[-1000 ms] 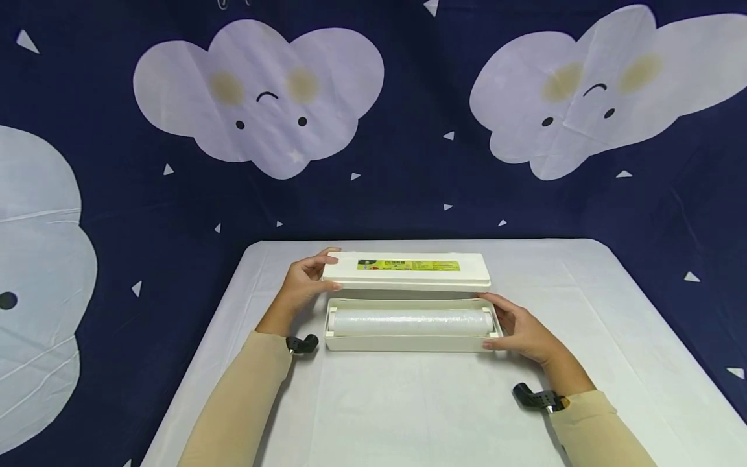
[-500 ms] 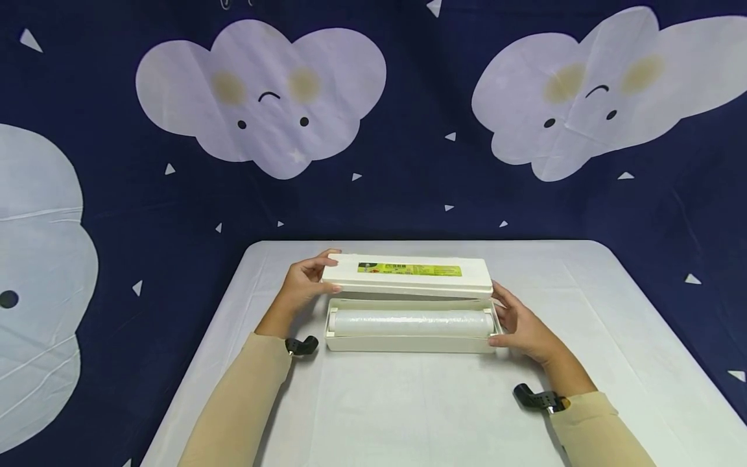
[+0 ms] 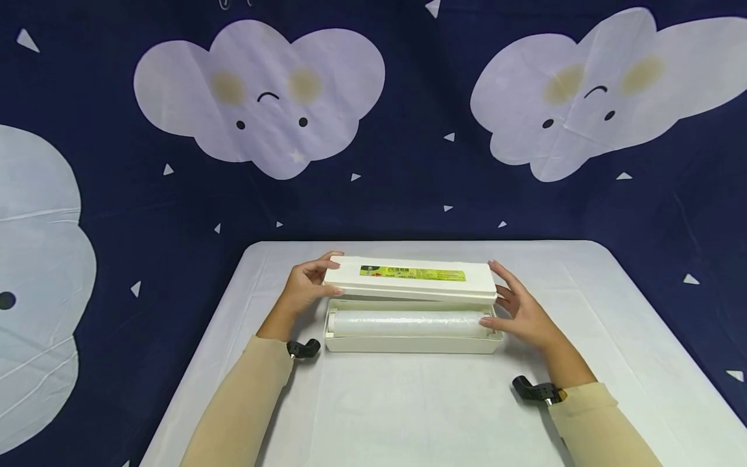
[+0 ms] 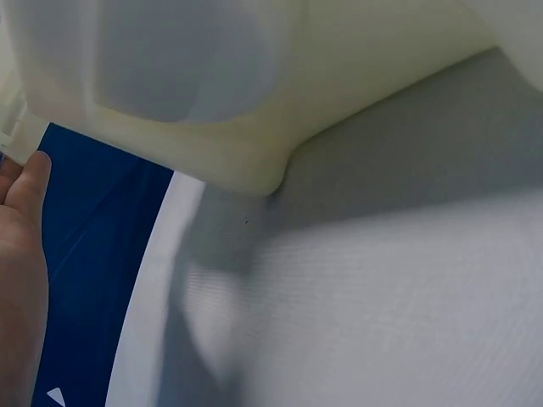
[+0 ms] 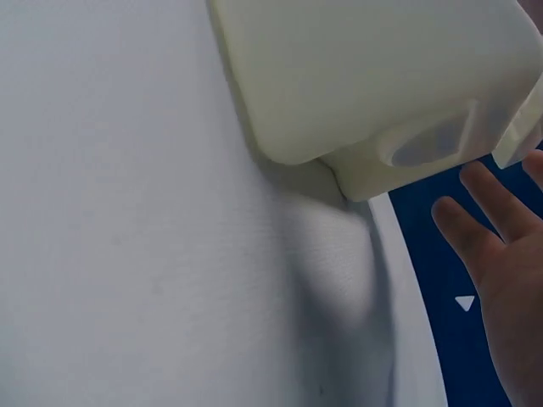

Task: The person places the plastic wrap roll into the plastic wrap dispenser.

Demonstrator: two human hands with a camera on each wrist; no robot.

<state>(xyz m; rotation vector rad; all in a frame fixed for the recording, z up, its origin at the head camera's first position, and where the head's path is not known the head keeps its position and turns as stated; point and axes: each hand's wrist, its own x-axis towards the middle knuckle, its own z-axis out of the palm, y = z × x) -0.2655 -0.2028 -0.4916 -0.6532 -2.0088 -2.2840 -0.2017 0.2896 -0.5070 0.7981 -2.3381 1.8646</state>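
Note:
A long white box sits on the table with a roll of clear cling film lying inside. Over its back part, the labelled white lid is held raised, its right end slanting lower. My left hand pinches the lid's left end between thumb and fingers. By the lid's right end is my right hand, fingers spread along that edge and thumb out over the roll's end. In the right wrist view, the lid corner is close to my fingers; whether they touch it cannot be told.
A white cloth covers the table, whose far edge meets a dark blue curtain printed with clouds and triangles. Black wrist cameras sit on both forearms.
The lid has come toward me and lower over the box, its right end dropping more. My right hand has left the box's right end and moved up to the lid's right end.

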